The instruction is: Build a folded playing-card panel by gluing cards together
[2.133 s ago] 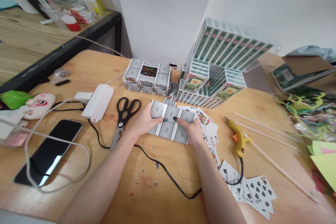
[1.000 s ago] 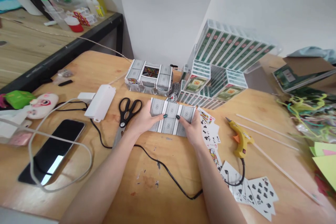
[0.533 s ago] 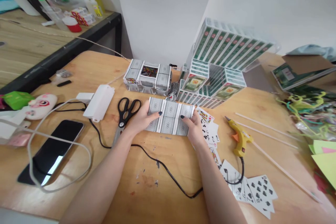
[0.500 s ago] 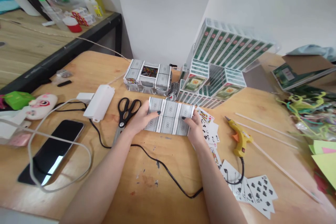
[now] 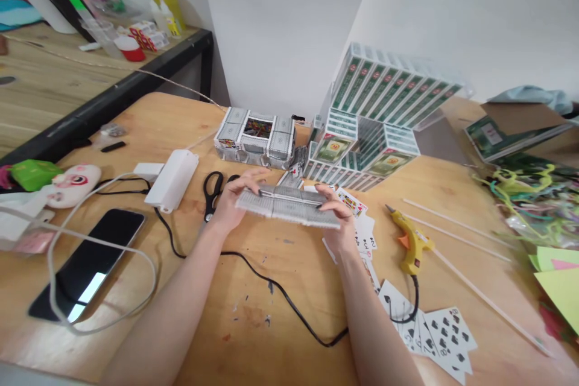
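A grey-patterned panel of joined playing cards [image 5: 294,205] is held above the table, tilted so that it looks narrow. My left hand [image 5: 233,202] grips its left end, and my right hand [image 5: 338,220] has the right end between thumb and fingers. Behind it stands a box made of cards [image 5: 256,136] with an opening in its top. Black-handled scissors [image 5: 210,193] lie partly hidden by my left hand. Loose playing cards [image 5: 443,335] are spread to the right, near a yellow glue gun [image 5: 411,244].
Stacked green-and-white card packs [image 5: 393,87] rise at the back right. A black cable [image 5: 289,295] crosses the front of the table. At left are a phone [image 5: 90,262], a white box [image 5: 172,181] and a white cable. Thin white sticks [image 5: 493,307] lie at right.
The card panel has tipped from showing its broad face to a narrow, edge-on view, and its right end sits slightly lower. Both hands have turned with it, fingers now over the top.
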Motion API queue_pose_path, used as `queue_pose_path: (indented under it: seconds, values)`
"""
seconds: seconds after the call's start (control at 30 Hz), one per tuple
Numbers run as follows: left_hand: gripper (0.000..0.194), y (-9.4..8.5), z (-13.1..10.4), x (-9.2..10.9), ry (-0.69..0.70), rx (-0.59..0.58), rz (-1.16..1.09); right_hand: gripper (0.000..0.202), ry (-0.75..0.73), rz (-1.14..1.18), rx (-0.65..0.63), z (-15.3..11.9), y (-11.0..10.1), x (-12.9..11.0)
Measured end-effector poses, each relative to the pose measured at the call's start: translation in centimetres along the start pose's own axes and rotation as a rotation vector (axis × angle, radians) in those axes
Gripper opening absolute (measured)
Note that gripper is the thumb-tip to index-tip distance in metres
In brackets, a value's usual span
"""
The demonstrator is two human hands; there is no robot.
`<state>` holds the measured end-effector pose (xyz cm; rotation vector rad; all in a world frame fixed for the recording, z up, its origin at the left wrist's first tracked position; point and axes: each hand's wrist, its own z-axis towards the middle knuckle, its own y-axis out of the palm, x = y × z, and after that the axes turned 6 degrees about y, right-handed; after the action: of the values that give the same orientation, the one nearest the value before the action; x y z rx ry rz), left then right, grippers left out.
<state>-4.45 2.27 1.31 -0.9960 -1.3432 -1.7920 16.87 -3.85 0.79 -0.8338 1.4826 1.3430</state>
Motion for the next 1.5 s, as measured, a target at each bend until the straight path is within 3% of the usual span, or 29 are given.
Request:
queue_pose_path:
  seconds: [0.07, 0.23, 0.37, 0.53, 0.63, 0.73, 0.83, 0.9, 1.0, 1.17, 1.33, 1.4, 1.5]
  values:
    - [0.017, -0.1, 0.0, 0.2, 0.055, 0.007, 0.004, 0.009, 0.022, -0.029, 0.001, 0.0, 0.1, 0.2]
    - [0.025, 0.4, 0.1, 0.6, 0.058, 0.004, -0.007, 0.045, 0.272, 0.193, 0.105, 0.3, 0.2, 0.5]
    - [0.026, 0.9, 0.1, 0.7, 0.020, -0.008, -0.022, 0.031, 0.442, 0.318, 0.056, 0.5, 0.4, 0.2]
    - [0.028, 0.5, 0.1, 0.7, -0.002, -0.033, -0.074, 0.045, 0.517, 0.321, 0.062, 0.3, 0.9, -0.3]
    - [0.024, 0.3, 0.2, 0.6, -0.026, -0.038, -0.136, 0.040, 0.561, 0.235, 0.027, 0.1, 1.1, -0.2]
    - [0.008, 0.8, 0.4, 0.5, -0.079, 0.054, -0.155, 0.031, 0.528, 0.177, 0.036, -0.1, 1.1, 0.1]
    - [0.046, 1.4, 0.3, 0.7, -0.169, 0.111, -0.208, 0.026, 0.444, 0.186, 0.107, -0.1, 1.3, 0.6]
    - [0.060, 1.6, 0.1, 0.7, -0.206, 0.087, -0.235, 0.029, 0.438, 0.194, 0.099, -0.1, 1.4, 0.8]
    - [0.056, 1.6, 0.0, 0.7, -0.202, 0.079, -0.212, 0.028, 0.498, 0.192, -0.014, -0.3, 1.5, 0.8]
    - [0.052, 0.8, 0.5, 0.2, -0.282, 0.169, -0.229, 0.027, 0.568, 0.176, -0.217, -0.4, 1.1, -0.2]
    - [0.039, 1.1, 0.6, -0.4, -0.499, 0.111, -0.155, 0.056, 0.535, 0.132, -0.177, -0.2, 1.1, -0.6]
    - [0.035, 1.7, 0.4, -0.8, -0.502, 0.101, -0.055, 0.062, 0.518, 0.075, -0.146, -0.2, 1.2, -0.4]
    - [0.036, 2.2, -0.1, -1.5, -0.410, 0.175, 0.167, 0.062, 0.432, -0.038, -0.131, -0.2, 1.4, 0.2]
